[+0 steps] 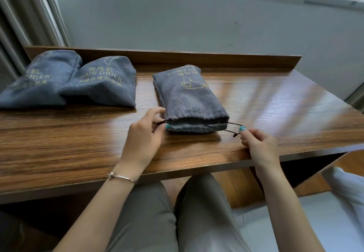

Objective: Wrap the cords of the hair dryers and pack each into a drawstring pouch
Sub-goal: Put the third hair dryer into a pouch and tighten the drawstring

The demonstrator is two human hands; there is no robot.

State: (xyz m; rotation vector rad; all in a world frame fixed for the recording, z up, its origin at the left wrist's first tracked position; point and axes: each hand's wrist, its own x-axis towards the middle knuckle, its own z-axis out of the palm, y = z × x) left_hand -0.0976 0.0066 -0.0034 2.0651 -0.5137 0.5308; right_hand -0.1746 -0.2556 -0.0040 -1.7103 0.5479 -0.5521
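From my head camera I see a grey drawstring pouch [189, 96] lying flat on the wooden table [78, 133], its mouth turned toward me and gathered only partway, a pale lining showing in the gap; the bulge suggests something inside, though I cannot see what; my left hand [145, 133] sits at the mouth's left corner, its fingers [157, 112] curled and pinching the left end of the black drawstring [230, 126]; my right hand [260, 145] is just beside the right corner, fingers pinched on the knotted right end, the cord running slack from there to the pouch; at the far left of the table two filled pouches [106, 82] printed "HAIR DRIER" lie side by side, touching, well apart from the one I hold; a thin bracelet [122, 177] circles my left wrist.
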